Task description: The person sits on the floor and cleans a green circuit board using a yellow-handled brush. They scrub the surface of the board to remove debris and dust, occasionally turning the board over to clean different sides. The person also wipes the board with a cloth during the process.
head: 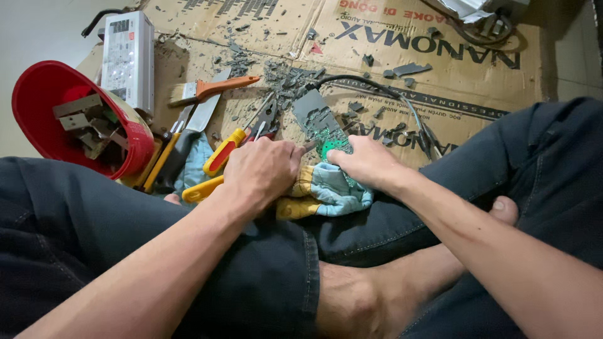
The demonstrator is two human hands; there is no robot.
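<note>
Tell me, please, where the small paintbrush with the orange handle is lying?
The orange-handled paintbrush lies upper left on the brown cardboard sheet, between the white metal box and the yellow-handled pliers.

Under my work I see a large flattened brown cardboard box (440,69), spread across the floor from the upper middle to the upper right, printed with dark lettering, a red line of text near its top edge and a dark band running slantwise. At the upper left, just beside the red bucket, lies a white rectangular metal power-supply unit (127,56), and its top face carries a pale printed label (119,59) with small dark marks.
</note>
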